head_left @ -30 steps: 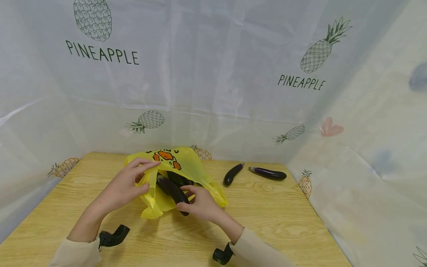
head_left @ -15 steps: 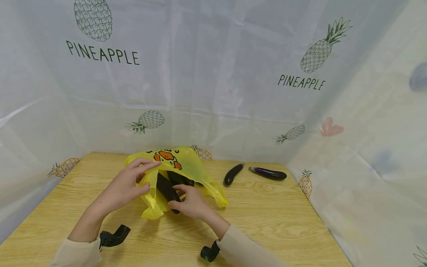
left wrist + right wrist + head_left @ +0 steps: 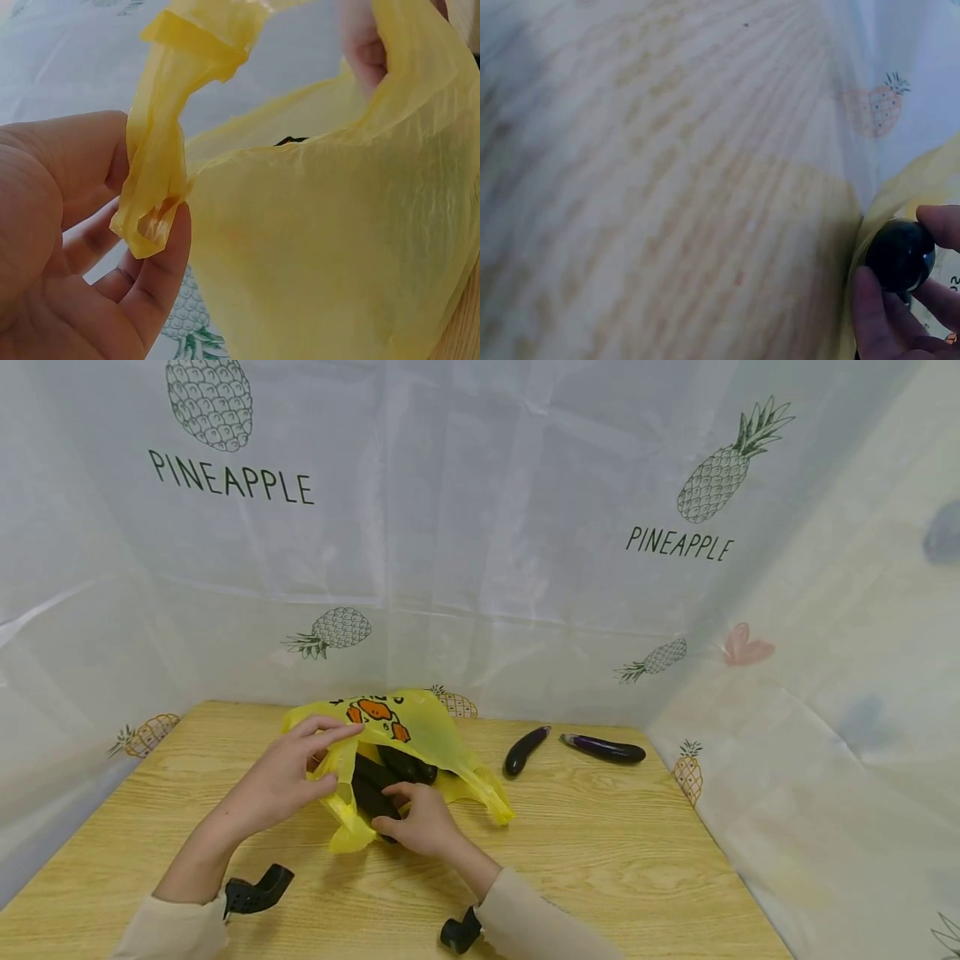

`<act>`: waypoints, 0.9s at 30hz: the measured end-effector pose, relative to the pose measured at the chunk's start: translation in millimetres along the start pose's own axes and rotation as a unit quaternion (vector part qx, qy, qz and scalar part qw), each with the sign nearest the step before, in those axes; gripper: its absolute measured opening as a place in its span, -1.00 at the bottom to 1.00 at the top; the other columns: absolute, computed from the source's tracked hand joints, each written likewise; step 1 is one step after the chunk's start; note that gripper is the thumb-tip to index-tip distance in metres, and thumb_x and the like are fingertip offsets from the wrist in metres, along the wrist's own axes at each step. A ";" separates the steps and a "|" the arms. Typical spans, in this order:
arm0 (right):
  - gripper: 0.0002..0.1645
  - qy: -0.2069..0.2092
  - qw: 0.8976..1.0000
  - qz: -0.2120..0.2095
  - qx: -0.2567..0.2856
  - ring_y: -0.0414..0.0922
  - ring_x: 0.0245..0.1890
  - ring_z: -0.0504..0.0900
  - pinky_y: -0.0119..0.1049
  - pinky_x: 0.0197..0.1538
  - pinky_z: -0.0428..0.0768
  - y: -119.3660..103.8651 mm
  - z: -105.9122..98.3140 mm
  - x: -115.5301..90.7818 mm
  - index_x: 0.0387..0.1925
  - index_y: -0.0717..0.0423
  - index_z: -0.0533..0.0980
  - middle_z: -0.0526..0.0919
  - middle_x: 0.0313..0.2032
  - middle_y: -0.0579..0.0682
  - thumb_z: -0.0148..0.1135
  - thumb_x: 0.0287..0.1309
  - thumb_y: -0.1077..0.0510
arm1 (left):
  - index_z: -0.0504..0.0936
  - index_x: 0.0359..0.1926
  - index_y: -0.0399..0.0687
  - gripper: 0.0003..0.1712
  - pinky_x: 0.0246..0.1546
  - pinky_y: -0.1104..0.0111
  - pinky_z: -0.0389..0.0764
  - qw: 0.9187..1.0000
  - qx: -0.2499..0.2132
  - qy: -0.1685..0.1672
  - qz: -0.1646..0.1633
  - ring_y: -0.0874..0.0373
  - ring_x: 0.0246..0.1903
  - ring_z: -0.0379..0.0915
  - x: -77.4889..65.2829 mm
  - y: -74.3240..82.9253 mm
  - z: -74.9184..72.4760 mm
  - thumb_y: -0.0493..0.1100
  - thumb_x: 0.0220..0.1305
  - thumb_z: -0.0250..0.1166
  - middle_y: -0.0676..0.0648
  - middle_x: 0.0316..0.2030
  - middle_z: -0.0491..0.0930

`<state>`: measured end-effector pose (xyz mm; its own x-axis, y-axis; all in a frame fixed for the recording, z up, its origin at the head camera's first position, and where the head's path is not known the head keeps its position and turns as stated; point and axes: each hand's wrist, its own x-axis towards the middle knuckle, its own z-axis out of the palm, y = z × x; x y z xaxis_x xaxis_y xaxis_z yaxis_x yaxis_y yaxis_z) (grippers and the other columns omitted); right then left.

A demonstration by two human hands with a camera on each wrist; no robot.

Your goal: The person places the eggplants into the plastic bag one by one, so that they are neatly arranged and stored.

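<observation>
A yellow plastic bag (image 3: 442,735) with an orange print lies on its side, its mouth facing me. My left hand (image 3: 281,772) holds up the left edge of that mouth; in the left wrist view its fingers curl behind a bag handle (image 3: 154,165). My right hand (image 3: 426,821) grips the near end of a dark eggplant (image 3: 369,785), most of which is inside the bag. The right wrist view shows the eggplant's rounded, shiny end (image 3: 901,255) between thumb and fingers. More dark eggplants (image 3: 408,766) lie deeper in the bag, partly hidden by the plastic.
Two loose eggplants, one upright-slanted (image 3: 527,752) and one lying sideways (image 3: 603,749), rest on the wooden table (image 3: 600,852) at the back right. White pineapple-print sheeting (image 3: 480,568) encloses the table's back and sides. Black camera mounts (image 3: 257,890) jut from both wrists.
My right hand has moved left and pushed the eggplant farther into the bag. The left hand keeps its place at the bag's edge.
</observation>
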<state>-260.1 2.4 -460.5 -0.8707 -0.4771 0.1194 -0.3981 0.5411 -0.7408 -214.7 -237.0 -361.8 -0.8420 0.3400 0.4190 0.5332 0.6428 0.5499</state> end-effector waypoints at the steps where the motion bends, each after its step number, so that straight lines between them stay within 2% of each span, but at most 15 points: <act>1: -0.42 0.000 1.000 0.002 0.000 -0.05 -0.01 0.70 -0.35 -0.18 0.64 -0.1 0.5 -0.6 0.26 0.09 0.65 0.73 0.02 0.04 0.50 0.28 -0.03 | 0.52 0.50 -0.03 -0.21 -0.12 0.30 0.60 1.000 -0.003 -0.002 0.000 0.26 -0.32 0.38 -0.1 -0.3 0.2 -0.46 0.25 0.39 -0.08 0.32 0.47; 6: -0.41 -0.011 1.000 0.009 0.002 -0.05 -0.01 0.71 -0.34 -0.18 0.65 0.1 -0.4 -3.9 0.28 0.09 0.63 0.73 0.04 0.06 0.50 0.28 0.00 | 0.53 0.49 -0.07 -0.22 -0.43 0.39 0.47 1.000 -0.020 -0.008 -0.002 0.28 -0.48 0.31 -0.7 -0.6 0.7 -0.47 0.24 0.38 -0.13 0.33 0.45; 9: -0.37 -0.028 1.000 0.009 0.005 -0.11 -0.09 0.73 -0.35 -0.19 0.65 -0.5 -4.4 -6.4 0.32 0.11 0.61 0.73 0.05 0.08 0.51 0.24 0.06 | 0.53 0.49 -0.08 -0.22 -0.51 0.40 0.42 1.000 -0.025 -0.009 -0.003 0.29 -0.54 0.26 -0.3 -0.2 0.8 -0.48 0.24 0.37 -0.14 0.33 0.44; 14: -0.34 -0.036 0.999 0.004 0.020 -0.23 -0.26 0.72 -0.36 -0.24 0.66 -0.3 -9.7 -10.7 0.33 0.13 0.60 0.72 0.02 0.09 0.52 0.18 0.14 | 0.52 0.49 -0.05 -0.22 -0.49 0.39 0.40 1.000 -0.023 -0.013 -0.005 0.29 -0.55 0.22 0.4 0.3 0.7 -0.48 0.24 0.36 -0.13 0.33 0.44; 22: -0.46 0.004 1.000 0.005 0.028 -0.32 -0.30 0.65 -0.40 -0.24 0.64 4.2 -0.1 -6.8 0.22 0.10 0.68 0.74 -0.07 0.04 0.54 0.22 0.08 | 0.51 0.51 -0.03 -0.22 -0.45 0.38 0.45 0.999 -0.024 -0.021 -0.016 0.27 -0.54 0.28 0.0 0.6 0.9 -0.46 0.27 0.36 -0.13 0.33 0.43; 27: -0.53 0.034 0.999 0.005 0.017 -0.35 -0.32 0.62 -0.40 -0.24 0.62 2.8 7.6 0.4 0.15 0.10 0.71 0.75 -0.12 -0.02 0.53 0.23 0.09 | 0.50 0.52 0.00 -0.21 -0.35 0.36 0.47 0.999 -0.022 -0.022 -0.017 0.28 -0.50 0.31 1.2 1.2 2.0 -0.45 0.28 0.36 -0.12 0.33 0.43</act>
<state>-259.4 -1.6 -467.6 -0.8921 -0.4241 0.1558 -0.3811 0.5213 -0.7635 -215.2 -234.4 -362.1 -0.8622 0.3485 0.3676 0.5061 0.6243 0.5951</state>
